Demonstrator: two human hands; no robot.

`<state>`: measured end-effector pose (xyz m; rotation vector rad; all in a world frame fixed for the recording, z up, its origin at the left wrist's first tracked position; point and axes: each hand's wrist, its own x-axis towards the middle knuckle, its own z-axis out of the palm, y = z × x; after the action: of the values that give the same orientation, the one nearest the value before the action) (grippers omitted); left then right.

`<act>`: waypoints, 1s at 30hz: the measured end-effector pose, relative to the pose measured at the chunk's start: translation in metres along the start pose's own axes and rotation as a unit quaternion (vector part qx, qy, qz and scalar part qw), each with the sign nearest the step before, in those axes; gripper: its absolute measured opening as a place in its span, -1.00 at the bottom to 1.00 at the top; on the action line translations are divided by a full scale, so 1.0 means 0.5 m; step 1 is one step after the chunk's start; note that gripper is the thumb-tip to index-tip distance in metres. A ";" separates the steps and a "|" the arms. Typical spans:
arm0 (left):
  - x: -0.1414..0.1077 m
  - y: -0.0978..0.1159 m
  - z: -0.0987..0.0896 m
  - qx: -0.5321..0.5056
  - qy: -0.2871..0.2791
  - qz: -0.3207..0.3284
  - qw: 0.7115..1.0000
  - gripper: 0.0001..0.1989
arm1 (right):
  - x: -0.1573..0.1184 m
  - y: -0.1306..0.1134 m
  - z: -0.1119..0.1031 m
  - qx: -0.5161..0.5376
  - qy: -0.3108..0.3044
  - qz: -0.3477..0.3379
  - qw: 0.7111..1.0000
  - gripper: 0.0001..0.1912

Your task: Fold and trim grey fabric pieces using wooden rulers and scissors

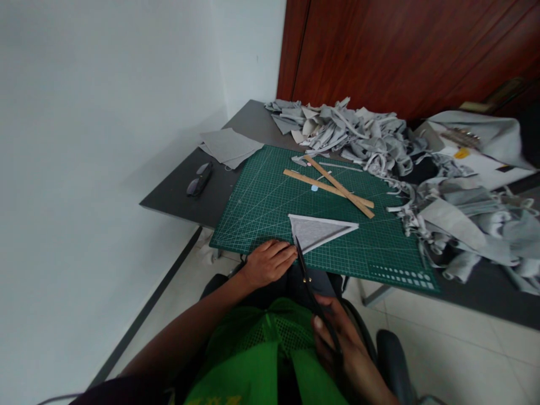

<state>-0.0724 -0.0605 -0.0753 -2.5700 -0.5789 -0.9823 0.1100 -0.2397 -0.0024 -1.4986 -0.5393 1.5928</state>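
A grey fabric triangle (314, 229) with white edges lies near the front of the green cutting mat (253, 208). My left hand (272, 263) is at its lower left corner, fingers together and fingertips on the cloth; the thumb is hidden. Black-handled scissors (306, 278) are in my right hand (337, 337), which sits low, in front of the table edge. Their dark blades point up to the triangle's left edge, right beside my left fingertips. How far the blades are apart I cannot make out.
Two wooden rulers (337, 188) lie crossed on the mat by a pale blue chalk piece (314, 188). Glasses (199, 180) and grey cloth pieces (230, 145) are at left. Scrap heaps (358, 129) line the back and right, with a white box (476, 152) behind.
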 end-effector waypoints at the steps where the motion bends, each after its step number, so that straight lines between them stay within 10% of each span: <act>1: -0.001 0.000 0.000 0.001 -0.005 0.000 1.000 -0.80 | 0.002 0.000 0.001 -0.001 -0.004 0.010 1.000 -0.49; 17: 0.007 0.012 0.000 0.041 -0.045 -0.108 0.992 -0.63 | 0.006 0.002 0.007 -0.028 -0.006 0.003 1.000 -0.39; 30: 0.006 0.011 0.004 0.055 -0.075 -0.068 0.993 -0.70 | -0.001 0.002 -0.007 -0.029 -0.026 0.016 0.999 -0.39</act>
<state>-0.0668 -0.0638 -0.0755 -2.5475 -0.8345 -0.7770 0.1130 -0.2414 -0.0035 -1.5194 -0.5987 1.6562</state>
